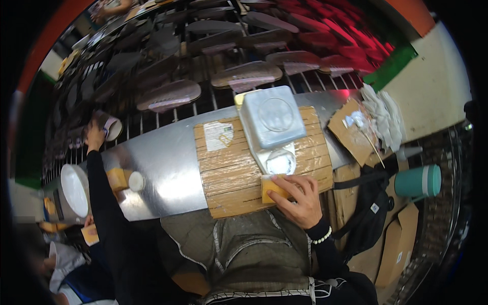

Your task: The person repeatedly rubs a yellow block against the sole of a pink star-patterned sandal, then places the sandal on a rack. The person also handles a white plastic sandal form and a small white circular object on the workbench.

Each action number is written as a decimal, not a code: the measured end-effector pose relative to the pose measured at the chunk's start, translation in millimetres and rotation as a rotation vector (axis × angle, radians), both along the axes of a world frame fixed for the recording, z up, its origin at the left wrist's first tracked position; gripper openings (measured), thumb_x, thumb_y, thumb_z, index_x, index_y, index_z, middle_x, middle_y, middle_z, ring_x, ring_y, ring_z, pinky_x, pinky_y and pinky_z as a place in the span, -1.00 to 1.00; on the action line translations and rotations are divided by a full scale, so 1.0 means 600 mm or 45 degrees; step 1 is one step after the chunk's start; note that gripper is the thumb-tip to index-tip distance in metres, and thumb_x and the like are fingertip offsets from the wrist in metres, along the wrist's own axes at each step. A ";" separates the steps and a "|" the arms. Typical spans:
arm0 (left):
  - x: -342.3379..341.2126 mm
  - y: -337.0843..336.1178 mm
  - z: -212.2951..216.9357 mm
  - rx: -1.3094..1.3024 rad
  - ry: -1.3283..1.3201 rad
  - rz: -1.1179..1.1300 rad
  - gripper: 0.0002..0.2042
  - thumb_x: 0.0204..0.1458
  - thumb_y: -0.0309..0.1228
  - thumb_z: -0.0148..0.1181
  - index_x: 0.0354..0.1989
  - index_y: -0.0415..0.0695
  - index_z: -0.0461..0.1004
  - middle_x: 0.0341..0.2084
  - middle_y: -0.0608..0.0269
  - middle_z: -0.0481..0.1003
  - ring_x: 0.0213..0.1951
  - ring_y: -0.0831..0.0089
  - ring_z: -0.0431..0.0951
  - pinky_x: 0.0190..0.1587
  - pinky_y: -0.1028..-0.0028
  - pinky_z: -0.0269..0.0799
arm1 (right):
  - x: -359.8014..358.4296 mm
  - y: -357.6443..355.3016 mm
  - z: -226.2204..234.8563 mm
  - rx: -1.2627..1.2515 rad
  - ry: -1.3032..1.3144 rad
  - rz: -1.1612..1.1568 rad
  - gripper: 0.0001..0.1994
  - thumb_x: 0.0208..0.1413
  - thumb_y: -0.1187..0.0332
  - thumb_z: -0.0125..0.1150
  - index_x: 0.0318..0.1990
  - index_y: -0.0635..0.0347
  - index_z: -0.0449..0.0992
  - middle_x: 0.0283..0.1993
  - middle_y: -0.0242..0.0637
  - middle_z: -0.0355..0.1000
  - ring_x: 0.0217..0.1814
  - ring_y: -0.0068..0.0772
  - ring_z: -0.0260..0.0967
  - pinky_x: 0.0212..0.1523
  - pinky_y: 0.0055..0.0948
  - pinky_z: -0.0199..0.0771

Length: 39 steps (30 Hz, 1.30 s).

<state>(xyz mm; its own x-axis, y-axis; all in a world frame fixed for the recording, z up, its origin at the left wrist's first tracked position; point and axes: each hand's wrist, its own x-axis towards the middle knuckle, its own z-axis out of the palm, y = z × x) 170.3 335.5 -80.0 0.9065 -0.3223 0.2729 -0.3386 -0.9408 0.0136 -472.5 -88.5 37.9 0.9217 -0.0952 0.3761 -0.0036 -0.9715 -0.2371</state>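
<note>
Right hand (300, 201), nearest the lens, pinches a small yellow sponge block (272, 189) against the near edge of the taped brown cardboard slab (229, 173), apparently steadying it. Beyond stands a white square plastic tub (272, 117). Left hand (94, 136) reaches across the grey metal worktop (168, 162), its grip closed round a pale cup (112, 127).

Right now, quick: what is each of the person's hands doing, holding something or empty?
Left hand: stretched out to the conveyor, closed on a pale shoe sole.
Right hand: fingers pressing a yellow sponge block onto the taped cardboard board.
</note>
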 end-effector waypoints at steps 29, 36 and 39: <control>-0.835 -0.275 0.203 -1.329 0.754 -0.135 -0.74 0.18 -0.48 0.15 0.04 -0.18 0.44 -0.13 0.12 0.55 -0.10 0.42 0.57 0.09 0.36 0.33 | 0.030 -0.007 0.001 0.234 -0.319 -0.557 -0.59 -0.18 0.26 0.46 -0.13 0.11 0.50 -0.21 -0.31 0.41 -0.12 -0.25 0.36 0.01 -0.23 0.11; -0.808 -0.324 0.185 -0.247 0.089 -0.457 -0.71 0.15 -0.26 0.16 -0.18 -0.28 0.57 -0.24 0.04 0.53 -0.11 0.17 0.52 0.37 -0.28 -0.36 | 0.032 -0.003 -0.003 0.280 -0.355 -0.521 -0.59 -0.15 0.27 0.45 -0.12 0.13 0.49 -0.16 -0.27 0.42 -0.09 -0.19 0.37 0.00 -0.22 0.13; -0.760 -0.349 0.192 -0.294 0.021 -0.409 -0.68 0.15 -0.24 0.14 -0.39 -0.31 0.59 -0.46 0.02 0.51 -0.23 0.13 0.52 0.36 -0.32 -0.40 | 0.030 0.000 -0.003 0.249 -0.159 -0.527 -0.60 -0.13 0.29 0.45 -0.10 0.13 0.48 -0.14 -0.26 0.42 -0.07 -0.17 0.37 0.01 -0.21 0.15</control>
